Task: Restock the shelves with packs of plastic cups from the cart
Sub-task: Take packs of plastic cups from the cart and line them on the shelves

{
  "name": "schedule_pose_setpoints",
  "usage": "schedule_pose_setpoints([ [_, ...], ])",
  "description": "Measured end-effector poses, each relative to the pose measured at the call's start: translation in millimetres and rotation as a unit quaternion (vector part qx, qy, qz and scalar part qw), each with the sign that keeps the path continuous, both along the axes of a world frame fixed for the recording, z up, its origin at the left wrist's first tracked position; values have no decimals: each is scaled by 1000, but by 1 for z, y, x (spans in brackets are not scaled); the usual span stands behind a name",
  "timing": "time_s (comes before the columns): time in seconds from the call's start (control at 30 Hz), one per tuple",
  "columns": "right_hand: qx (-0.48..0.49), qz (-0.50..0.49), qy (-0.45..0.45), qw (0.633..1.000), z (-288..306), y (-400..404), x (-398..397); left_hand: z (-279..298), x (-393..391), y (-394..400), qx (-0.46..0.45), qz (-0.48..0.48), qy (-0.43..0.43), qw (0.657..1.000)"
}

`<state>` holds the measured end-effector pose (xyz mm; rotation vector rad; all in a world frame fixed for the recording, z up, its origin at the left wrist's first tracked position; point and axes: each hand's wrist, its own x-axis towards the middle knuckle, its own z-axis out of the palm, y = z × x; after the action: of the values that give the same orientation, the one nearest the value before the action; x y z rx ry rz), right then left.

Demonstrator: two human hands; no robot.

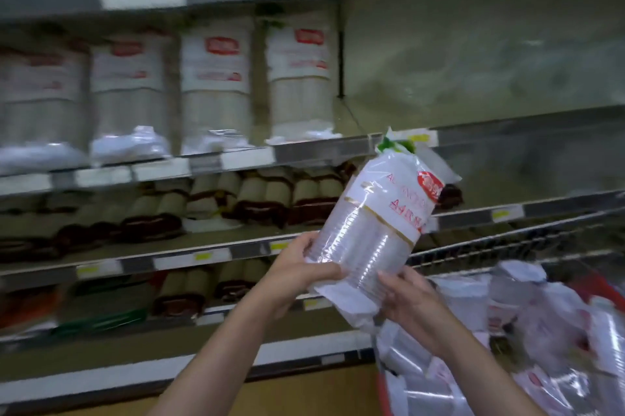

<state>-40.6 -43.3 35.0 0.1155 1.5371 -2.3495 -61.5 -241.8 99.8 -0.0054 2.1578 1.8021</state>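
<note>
A pack of clear plastic cups (375, 222) with a white and red label is held up in front of the shelves, tilted to the right. My left hand (304, 266) grips its lower left side. My right hand (409, 304) holds the bottom end from the right. Several similar packs (213, 87) stand upright on the upper shelf (236, 158) at the left. The cart (507, 246) at the lower right holds several more packs (527, 331).
The right part of the upper shelf (507, 77) shows no goods. Lower shelves carry rolls of brown cups (257, 199) lying on their sides. Price strips (199, 256) run along the shelf edges. The view is blurred by motion.
</note>
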Motion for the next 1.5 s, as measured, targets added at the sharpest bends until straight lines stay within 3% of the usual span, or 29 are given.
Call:
schedule_pose_setpoints([
  [0.13,72,12,73,995,48,-92,16,31,45,-101,-33,20,51,998],
  [0.4,117,93,140,979,99,-251,39,72,105,-259,-121,85,114,982],
  [0.63,149,131,185,962,133,-322,12,83,100,-326,-67,164,145,973],
  [0.9,177,141,378,897,233,-405,-47,165,69,-397,-17,247,248,936],
  [1.0,220,156,432,861,280,-441,-62,209,46,-433,-60,272,272,921],
  [1.17,302,152,466,818,348,-510,-121,279,-11,-495,-96,219,259,936],
  [1.33,271,155,390,867,402,-582,-192,340,-100,-568,-116,194,226,948],
  [1.5,338,71,368,863,417,-655,-268,355,-197,-628,-93,152,166,970],
])
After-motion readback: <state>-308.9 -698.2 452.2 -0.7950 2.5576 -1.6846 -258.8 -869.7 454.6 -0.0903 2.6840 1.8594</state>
